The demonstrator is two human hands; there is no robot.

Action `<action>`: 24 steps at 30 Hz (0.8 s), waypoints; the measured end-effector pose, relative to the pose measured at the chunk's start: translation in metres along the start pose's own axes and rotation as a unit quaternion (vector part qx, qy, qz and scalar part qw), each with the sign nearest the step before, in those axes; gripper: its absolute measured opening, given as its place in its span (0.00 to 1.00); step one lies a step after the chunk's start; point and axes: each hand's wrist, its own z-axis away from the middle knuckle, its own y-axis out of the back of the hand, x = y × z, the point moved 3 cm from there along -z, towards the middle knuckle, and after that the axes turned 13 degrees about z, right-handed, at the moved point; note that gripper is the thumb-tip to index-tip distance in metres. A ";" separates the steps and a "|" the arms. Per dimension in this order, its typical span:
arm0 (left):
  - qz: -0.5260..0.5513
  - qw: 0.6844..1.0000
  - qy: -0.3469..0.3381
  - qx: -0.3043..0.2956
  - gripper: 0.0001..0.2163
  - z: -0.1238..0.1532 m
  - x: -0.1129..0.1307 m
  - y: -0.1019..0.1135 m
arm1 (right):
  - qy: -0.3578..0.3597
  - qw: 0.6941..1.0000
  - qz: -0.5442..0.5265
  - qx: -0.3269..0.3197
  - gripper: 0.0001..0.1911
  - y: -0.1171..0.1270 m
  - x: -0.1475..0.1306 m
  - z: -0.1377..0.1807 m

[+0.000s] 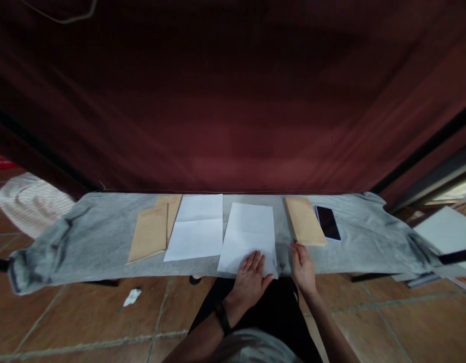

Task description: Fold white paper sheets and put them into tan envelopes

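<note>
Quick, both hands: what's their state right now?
Left hand: open, flat on a white sheet.
Right hand: partly curled, close to the rightmost brown envelope; cannot tell if holding anything.

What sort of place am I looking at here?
Probably a room in a home, though I can't be sure. The tiled floor, dark red fabric-like hanging and grey cloth with white sheets on it suggest a makeshift desk.

Left hand lies flat, palm down, fingers extended forward and thumb spread rightward, while the right hand sits apart from it, fingers partly curled, left forearm and right forearm angled inward.
</note>
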 end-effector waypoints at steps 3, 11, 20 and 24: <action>-0.015 0.999 0.034 0.029 0.26 -0.014 -0.025 0.016 | 0.074 0.997 0.012 -0.036 0.21 -0.018 -0.037 -0.003; -0.074 0.991 0.107 0.000 0.25 -0.047 -0.086 0.014 | 0.182 0.959 0.208 -0.066 0.24 -0.077 -0.097 0.002; -0.086 0.984 0.151 0.027 0.29 -0.037 -0.092 0.009 | 0.114 0.947 0.293 -0.068 0.30 -0.054 -0.046 -0.006; -0.066 0.986 0.147 0.040 0.26 -0.071 -0.091 0.015 | 0.068 0.959 0.268 -0.057 0.29 -0.059 -0.059 -0.025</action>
